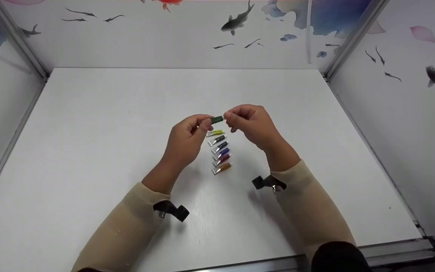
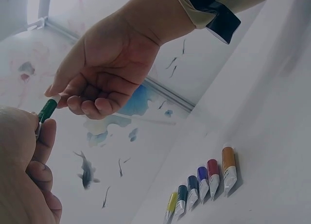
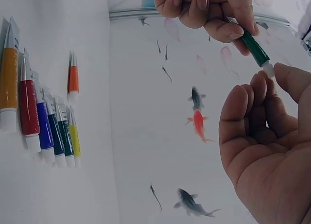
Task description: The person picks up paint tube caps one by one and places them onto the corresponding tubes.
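Observation:
Between thumb and fingers, my left hand pinches a small green paint tube by its body, above the table. The tube's white cap points toward my right hand, whose thumb and forefinger pinch it. In the right wrist view, the other fingers of that hand curl loosely below the cap. Part of the tube's silver end is hidden by the left fingers. Just below the hands in the head view lies a row of paint tubes: a yellow tube at the far end, an ochre one nearest, with dark, blue and red ones between.
An orange tube lies apart from the row in the right wrist view. The white table is bounded by panels printed with fish, the back panel among them. A metal edge runs along its near side.

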`<act>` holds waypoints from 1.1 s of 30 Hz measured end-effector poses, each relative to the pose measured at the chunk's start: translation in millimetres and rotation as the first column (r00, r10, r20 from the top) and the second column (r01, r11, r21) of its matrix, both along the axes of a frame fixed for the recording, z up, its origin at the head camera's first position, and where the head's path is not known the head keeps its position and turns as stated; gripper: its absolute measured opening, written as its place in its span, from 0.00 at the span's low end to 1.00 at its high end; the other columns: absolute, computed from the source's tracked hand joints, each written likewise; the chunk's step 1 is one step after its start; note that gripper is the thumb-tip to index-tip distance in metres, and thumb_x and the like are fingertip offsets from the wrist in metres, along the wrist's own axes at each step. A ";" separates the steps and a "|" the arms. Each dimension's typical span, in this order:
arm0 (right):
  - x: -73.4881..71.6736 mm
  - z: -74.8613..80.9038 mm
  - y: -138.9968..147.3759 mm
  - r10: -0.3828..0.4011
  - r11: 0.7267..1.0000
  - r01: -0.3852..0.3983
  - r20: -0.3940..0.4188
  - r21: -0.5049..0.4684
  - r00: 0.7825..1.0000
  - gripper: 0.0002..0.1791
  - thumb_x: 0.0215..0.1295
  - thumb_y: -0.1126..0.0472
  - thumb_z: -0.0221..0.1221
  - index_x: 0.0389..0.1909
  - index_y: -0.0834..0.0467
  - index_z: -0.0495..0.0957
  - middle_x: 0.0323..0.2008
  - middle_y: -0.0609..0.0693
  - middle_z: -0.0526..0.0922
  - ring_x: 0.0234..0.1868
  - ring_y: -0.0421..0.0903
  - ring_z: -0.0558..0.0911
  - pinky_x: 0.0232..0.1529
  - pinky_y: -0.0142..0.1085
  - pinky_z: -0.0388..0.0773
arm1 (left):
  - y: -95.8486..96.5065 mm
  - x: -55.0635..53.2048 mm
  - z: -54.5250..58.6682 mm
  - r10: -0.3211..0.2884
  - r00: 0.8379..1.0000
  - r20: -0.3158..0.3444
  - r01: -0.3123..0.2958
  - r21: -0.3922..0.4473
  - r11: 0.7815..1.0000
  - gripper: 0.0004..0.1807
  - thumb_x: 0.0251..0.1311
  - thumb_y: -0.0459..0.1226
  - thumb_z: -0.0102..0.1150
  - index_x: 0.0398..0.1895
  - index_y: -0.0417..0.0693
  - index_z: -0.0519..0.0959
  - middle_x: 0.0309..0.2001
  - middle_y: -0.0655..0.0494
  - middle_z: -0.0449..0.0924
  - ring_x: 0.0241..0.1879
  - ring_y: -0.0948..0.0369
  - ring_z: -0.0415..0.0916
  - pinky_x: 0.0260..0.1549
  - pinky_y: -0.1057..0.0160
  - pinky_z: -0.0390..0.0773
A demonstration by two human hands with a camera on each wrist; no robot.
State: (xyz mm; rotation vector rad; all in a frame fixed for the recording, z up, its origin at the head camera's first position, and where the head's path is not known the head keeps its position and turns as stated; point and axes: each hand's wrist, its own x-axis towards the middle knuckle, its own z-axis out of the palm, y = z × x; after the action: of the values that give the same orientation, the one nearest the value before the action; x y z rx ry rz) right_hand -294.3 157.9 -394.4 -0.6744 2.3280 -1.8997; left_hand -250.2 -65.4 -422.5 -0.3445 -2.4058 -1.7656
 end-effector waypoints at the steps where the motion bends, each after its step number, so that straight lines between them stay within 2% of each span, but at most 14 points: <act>1: 0.0 0.0 0.0 -0.003 1.000 0.003 0.000 0.004 1.000 0.10 0.76 0.61 0.64 0.42 0.65 0.88 0.32 0.48 0.85 0.38 0.47 0.82 0.42 0.34 0.86 | 0.0 0.2 0.2 -0.001 1.000 -0.001 0.001 0.001 1.000 0.16 0.81 0.52 0.54 0.57 0.58 0.85 0.43 0.61 0.86 0.38 0.57 0.76 0.38 0.59 0.77; 13: 0.9 0.6 -1.0 -0.039 0.999 0.038 0.014 0.036 0.999 0.11 0.77 0.58 0.64 0.40 0.62 0.89 0.30 0.48 0.84 0.37 0.47 0.81 0.42 0.34 0.85 | 1.4 0.1 1.0 -0.002 1.000 0.019 0.002 0.000 1.000 0.16 0.81 0.52 0.55 0.57 0.58 0.85 0.44 0.62 0.86 0.40 0.58 0.77 0.40 0.59 0.78; 20: 1.1 0.9 -2.2 -0.039 0.998 0.039 0.002 0.045 0.999 0.13 0.77 0.57 0.64 0.41 0.64 0.88 0.30 0.47 0.83 0.36 0.46 0.81 0.41 0.33 0.85 | 0.8 -0.1 0.3 -0.004 1.000 -0.011 0.004 -0.009 1.000 0.17 0.81 0.52 0.54 0.59 0.56 0.85 0.44 0.61 0.86 0.39 0.58 0.76 0.38 0.61 0.77; 24: 0.8 -0.1 -0.9 -0.022 1.000 0.022 -0.008 0.022 1.000 0.13 0.77 0.58 0.63 0.46 0.66 0.86 0.33 0.49 0.84 0.38 0.46 0.82 0.42 0.33 0.86 | 0.6 0.1 0.3 -0.003 1.000 0.000 0.003 -0.008 1.000 0.16 0.81 0.52 0.54 0.58 0.57 0.85 0.44 0.61 0.86 0.39 0.58 0.76 0.38 0.61 0.77; 28: 1.6 0.0 0.8 0.009 1.000 -0.009 -0.021 -0.018 1.000 0.11 0.77 0.62 0.63 0.51 0.64 0.86 0.40 0.53 0.85 0.41 0.48 0.82 0.44 0.33 0.85 | 0.7 0.9 0.8 0.000 1.000 0.007 0.000 -0.006 1.000 0.16 0.81 0.51 0.54 0.58 0.58 0.85 0.44 0.62 0.86 0.39 0.58 0.76 0.38 0.61 0.77; 33: 2.3 0.0 2.6 0.064 0.996 -0.066 -0.028 -0.056 0.998 0.14 0.73 0.65 0.64 0.56 0.64 0.84 0.49 0.52 0.87 0.46 0.50 0.84 0.49 0.34 0.86 | 0.9 1.0 0.8 -0.002 1.000 -0.001 0.002 0.000 1.000 0.16 0.81 0.51 0.54 0.58 0.57 0.85 0.44 0.61 0.86 0.39 0.57 0.76 0.38 0.60 0.78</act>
State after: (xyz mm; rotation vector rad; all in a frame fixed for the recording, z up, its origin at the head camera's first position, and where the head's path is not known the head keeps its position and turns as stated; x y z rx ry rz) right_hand -292.0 160.6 -394.4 -0.7754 2.2454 -1.9480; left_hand -249.2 -64.5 -421.7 -0.3474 -2.4055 -1.7662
